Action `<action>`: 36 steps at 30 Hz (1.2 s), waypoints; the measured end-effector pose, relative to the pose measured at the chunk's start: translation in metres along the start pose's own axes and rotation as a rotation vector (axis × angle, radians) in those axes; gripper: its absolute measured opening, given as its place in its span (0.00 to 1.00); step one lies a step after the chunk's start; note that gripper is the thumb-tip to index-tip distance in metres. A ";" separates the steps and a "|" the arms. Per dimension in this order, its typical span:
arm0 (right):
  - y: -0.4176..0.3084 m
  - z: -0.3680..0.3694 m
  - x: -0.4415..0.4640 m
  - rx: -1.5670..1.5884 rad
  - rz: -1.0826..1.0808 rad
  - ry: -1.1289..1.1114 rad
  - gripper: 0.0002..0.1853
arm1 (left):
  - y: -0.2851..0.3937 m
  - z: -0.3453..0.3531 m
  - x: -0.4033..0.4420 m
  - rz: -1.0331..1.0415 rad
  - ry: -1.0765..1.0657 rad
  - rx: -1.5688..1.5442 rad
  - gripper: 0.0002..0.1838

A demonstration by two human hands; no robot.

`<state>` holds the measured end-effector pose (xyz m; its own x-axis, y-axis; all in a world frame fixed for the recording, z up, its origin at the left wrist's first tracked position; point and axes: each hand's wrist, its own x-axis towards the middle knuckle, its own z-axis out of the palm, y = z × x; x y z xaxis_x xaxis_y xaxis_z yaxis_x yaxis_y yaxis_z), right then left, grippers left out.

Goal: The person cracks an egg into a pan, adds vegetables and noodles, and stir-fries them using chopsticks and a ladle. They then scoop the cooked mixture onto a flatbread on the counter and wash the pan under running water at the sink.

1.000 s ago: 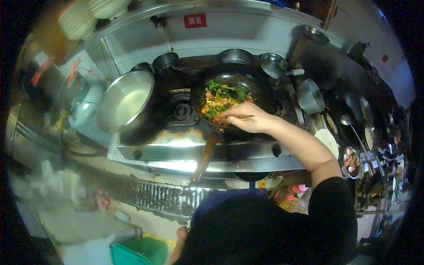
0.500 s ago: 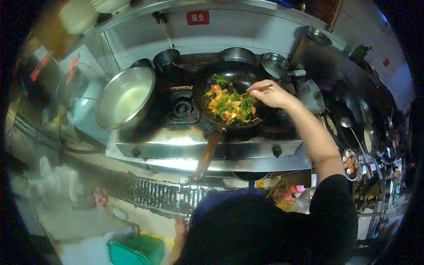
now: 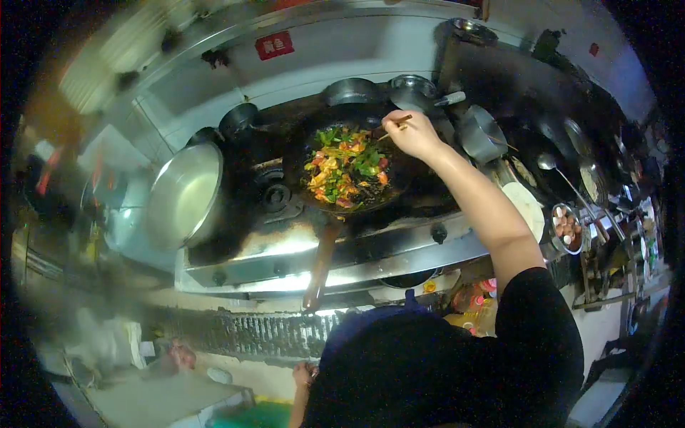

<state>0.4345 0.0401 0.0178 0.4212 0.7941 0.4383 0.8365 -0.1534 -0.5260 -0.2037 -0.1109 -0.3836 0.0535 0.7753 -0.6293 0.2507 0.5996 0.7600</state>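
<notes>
The thumb and fingers of the right hand (image 3: 410, 135) are pinched around slim, tan wooden chopsticks (image 3: 404, 119), their lower ends angled down toward the food. The wrist is bent slightly, and the bare forearm slants back to a black short sleeve (image 3: 529, 285). The left hand (image 3: 305, 374) hangs low beside the torso, its fingers curled; whether they grip anything, I cannot tell.

Just below and beside the right hand, a glossy mix of orange-yellow chunks, reddish bits and dark green leaves (image 3: 346, 170) lies spread across the bottom of a round, blackened metal wok (image 3: 401, 187). The wok's smooth brown wooden handle (image 3: 320, 274) juts over the front edge of a brushed-steel stove (image 3: 246, 269) with scorched patches.

Left of the wok sits a sooty, ringed burner (image 3: 277, 199); beyond it, a wide silver metal basin (image 3: 163, 202) holds pale, cloudy liquid. Right of the forearm stands a dull grey, straight-sided saucepan (image 3: 482, 137).
</notes>
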 end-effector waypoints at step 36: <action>0.106 -0.114 -0.264 0.890 0.853 1.188 0.20 | 0.112 0.094 0.101 0.093 -0.471 0.502 0.12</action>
<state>0.4516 -0.2528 -0.0704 0.9646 -0.2362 -0.1172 -0.0113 0.4069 -0.9134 -0.0799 0.0162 -0.3778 0.4816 0.5825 -0.6548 0.6356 0.2823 0.7186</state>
